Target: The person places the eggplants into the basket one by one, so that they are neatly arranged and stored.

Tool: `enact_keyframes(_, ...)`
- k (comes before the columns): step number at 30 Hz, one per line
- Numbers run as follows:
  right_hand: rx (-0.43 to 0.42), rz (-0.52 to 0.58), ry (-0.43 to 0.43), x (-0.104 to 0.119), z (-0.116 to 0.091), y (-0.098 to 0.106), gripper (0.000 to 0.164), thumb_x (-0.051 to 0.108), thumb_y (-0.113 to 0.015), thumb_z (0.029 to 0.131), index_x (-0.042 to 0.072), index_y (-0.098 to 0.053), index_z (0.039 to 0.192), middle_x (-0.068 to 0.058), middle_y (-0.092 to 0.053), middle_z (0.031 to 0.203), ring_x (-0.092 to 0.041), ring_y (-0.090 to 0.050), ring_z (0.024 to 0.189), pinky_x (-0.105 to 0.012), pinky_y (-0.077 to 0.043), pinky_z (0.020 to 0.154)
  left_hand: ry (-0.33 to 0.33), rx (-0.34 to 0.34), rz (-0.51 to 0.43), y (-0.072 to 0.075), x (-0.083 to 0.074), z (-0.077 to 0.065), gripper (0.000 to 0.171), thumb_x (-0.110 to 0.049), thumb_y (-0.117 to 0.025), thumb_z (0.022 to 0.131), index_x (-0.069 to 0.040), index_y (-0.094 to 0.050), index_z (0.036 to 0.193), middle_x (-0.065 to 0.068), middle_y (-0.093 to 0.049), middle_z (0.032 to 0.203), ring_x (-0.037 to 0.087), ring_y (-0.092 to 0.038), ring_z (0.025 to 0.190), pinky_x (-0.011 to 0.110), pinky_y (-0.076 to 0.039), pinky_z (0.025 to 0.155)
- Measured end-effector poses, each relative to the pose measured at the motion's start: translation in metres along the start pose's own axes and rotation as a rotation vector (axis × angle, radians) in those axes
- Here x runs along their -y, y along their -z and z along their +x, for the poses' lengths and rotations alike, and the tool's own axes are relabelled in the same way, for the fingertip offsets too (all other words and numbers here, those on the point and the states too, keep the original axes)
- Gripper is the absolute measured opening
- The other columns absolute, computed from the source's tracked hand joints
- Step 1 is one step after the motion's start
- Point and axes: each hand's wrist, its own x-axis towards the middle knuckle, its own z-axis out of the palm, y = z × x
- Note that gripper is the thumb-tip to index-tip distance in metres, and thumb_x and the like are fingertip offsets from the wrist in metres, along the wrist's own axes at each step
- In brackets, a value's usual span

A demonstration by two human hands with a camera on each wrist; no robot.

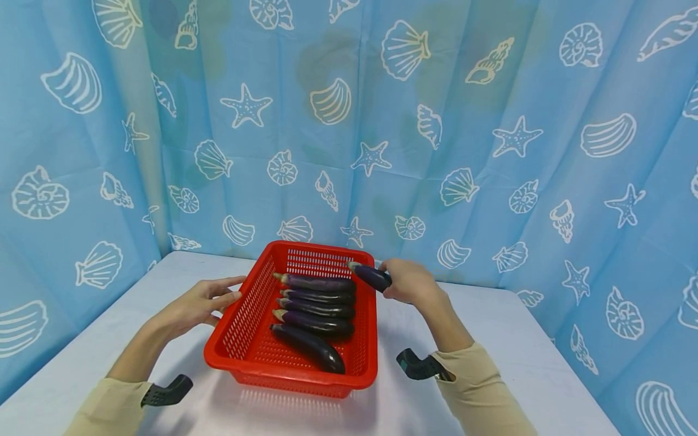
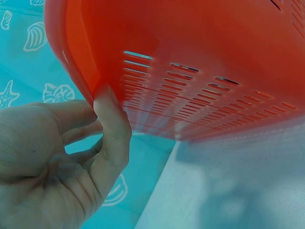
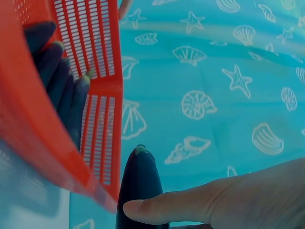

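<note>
A red plastic basket (image 1: 291, 381) with slotted walls holds several dark purple eggplants (image 1: 319, 307), laid side by side with most stems to the left. At the basket's left rim, my left hand (image 1: 199, 306) pinches the edge, its thumb (image 2: 113, 129) lying against the outside just under the lip. My right hand (image 1: 406, 280) grips one more eggplant (image 1: 372, 277) by its right end, above the right rim near the far corner. That eggplant's stem end points left over the basket. In the right wrist view, the thumb (image 3: 167, 208) presses along its dark skin.
Under the basket is a white-covered table (image 1: 452, 339). A blue curtain (image 1: 338, 145) printed with white shells and starfish hangs behind and along both sides. Black wrist mounts (image 1: 420, 365) sit at both sleeves.
</note>
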Motion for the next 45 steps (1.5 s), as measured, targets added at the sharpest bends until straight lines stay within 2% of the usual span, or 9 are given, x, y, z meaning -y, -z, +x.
enact_keyframes(8, -0.014, -0.054, 0.055, 0.029, 0.004, -0.001, 0.044, 0.012, -0.081, 0.079, 0.008, -0.066, 0.12, -0.012, -0.069, 0.11, -0.025, -0.06, 0.089, -0.039, -0.06, 0.081, -0.003, 0.005, -0.002, 0.0, -0.001, 0.0, 0.068, -0.03, -0.059, 0.098, -0.004, -0.028, 0.154, 0.027, -0.058, 0.133, 0.025, -0.069, 0.101, 0.045, -0.061, 0.079)
enact_keyframes(23, 0.04, -0.066, 0.131, 0.071, 0.021, -0.018, 0.048, 0.016, -0.082, 0.077, 0.014, -0.066, 0.122, -0.008, -0.069, 0.115, -0.023, -0.06, 0.097, -0.044, -0.056, 0.09, 0.007, -0.013, 0.003, 0.0, 0.001, 0.0, 0.069, -0.031, -0.06, 0.097, -0.007, -0.029, 0.154, 0.026, -0.059, 0.132, 0.025, -0.07, 0.1, 0.045, -0.061, 0.078)
enact_keyframes(30, 0.118, -0.06, 0.139, 0.08, 0.029, -0.025, 0.045, 0.017, -0.082, 0.077, 0.018, -0.067, 0.12, -0.005, -0.068, 0.11, -0.021, -0.057, 0.096, -0.045, -0.053, 0.092, 0.009, -0.013, 0.001, -0.001, 0.001, 0.001, 0.068, -0.031, -0.06, 0.098, -0.007, -0.029, 0.154, 0.026, -0.059, 0.132, 0.025, -0.07, 0.1, 0.045, -0.061, 0.077)
enact_keyframes(37, 0.186, -0.059, 0.156, 0.083, 0.039, -0.038, 0.051, 0.016, -0.081, 0.08, 0.018, -0.064, 0.128, -0.006, -0.066, 0.125, -0.022, -0.058, 0.105, -0.044, -0.052, 0.1, 0.006, -0.013, 0.002, 0.0, 0.001, 0.001, 0.069, -0.032, -0.06, 0.097, -0.007, -0.029, 0.154, 0.026, -0.059, 0.131, 0.025, -0.07, 0.098, 0.046, -0.061, 0.076)
enact_keyframes(45, 0.257, -0.06, 0.166, 0.083, 0.048, -0.053, 0.051, 0.017, -0.08, 0.08, 0.019, -0.064, 0.129, -0.004, -0.066, 0.126, -0.02, -0.058, 0.103, -0.042, -0.05, 0.103, 0.003, -0.012, 0.009, -0.001, 0.001, 0.001, 0.069, -0.032, -0.06, 0.097, -0.006, -0.029, 0.154, 0.026, -0.06, 0.13, 0.025, -0.07, 0.098, 0.045, -0.061, 0.077)
